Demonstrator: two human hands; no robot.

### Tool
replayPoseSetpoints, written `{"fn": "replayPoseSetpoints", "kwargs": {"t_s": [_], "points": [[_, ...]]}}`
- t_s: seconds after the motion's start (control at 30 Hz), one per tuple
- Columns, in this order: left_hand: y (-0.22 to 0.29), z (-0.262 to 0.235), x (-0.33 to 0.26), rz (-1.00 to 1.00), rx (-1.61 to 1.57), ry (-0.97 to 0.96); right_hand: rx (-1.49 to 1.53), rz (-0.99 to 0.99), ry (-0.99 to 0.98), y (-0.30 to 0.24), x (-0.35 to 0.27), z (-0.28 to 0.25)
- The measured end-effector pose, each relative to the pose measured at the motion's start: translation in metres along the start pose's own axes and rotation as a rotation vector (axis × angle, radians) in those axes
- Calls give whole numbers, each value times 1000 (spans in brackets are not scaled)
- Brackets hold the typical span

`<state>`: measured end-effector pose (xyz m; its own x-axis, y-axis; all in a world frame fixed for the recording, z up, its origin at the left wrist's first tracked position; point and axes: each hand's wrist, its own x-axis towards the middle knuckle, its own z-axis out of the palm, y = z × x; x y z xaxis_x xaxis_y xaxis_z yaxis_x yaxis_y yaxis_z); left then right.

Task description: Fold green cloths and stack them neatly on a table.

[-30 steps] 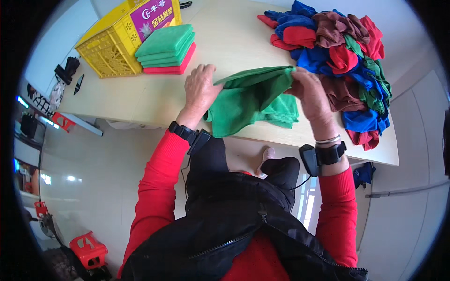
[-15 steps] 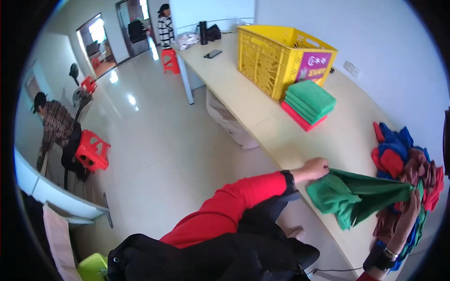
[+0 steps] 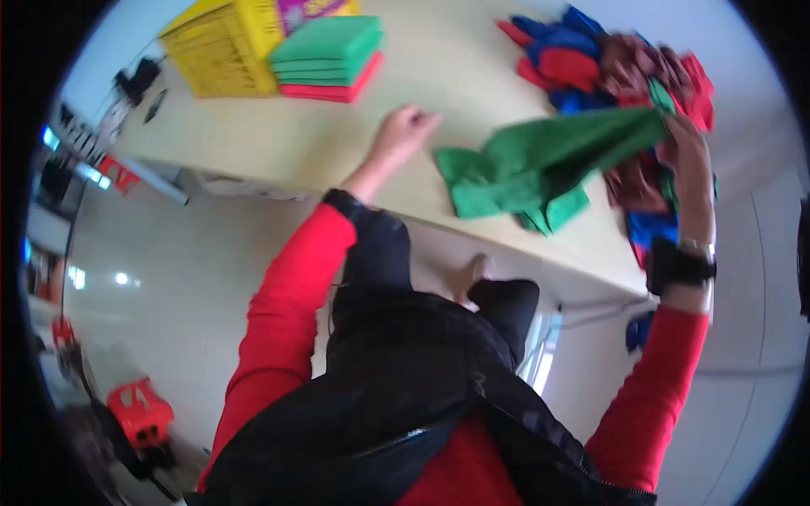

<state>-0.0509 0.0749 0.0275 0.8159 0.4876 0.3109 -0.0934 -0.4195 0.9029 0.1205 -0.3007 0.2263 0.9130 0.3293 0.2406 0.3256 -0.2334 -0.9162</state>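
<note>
Right hand point(image 3: 688, 143) lifts a crumpled green cloth point(image 3: 540, 169) by one corner above the pale wooden table point(image 3: 472, 67).

The green cloth is soft and creased; it hangs from the pinched corner at the right down to the table top, where its lower folds lie bunched near the front edge. The right fingers are closed on that corner. The left hand point(image 3: 405, 135) rests on the table just left of the cloth and does not touch it; the picture is blurred there, so I cannot tell if its fingers are spread or curled. Behind the cloth lies a loose pile of red, blue and brown cloths point(image 3: 624, 67), partly hidden by the right hand. A neat stack of folded green and red cloths point(image 3: 329, 55) sits beside a yellow plastic crate point(image 3: 224, 46), which the picture edge cuts off.
</note>
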Motion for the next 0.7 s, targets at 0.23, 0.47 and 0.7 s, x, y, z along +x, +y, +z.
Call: {"fn": "replayPoseSetpoints", "kwargs": {"t_s": [0.23, 0.47, 0.7], "points": [[42, 44, -76, -32, 549, -283, 98, 70, -28, 24, 1, -35], [17, 80, -84, 169, 617, -188, 143, 107, -55, 30, 1, -58], [21, 35, 12, 201, -227, 201, 273, 47, 6, 36, -15, -68]]}}
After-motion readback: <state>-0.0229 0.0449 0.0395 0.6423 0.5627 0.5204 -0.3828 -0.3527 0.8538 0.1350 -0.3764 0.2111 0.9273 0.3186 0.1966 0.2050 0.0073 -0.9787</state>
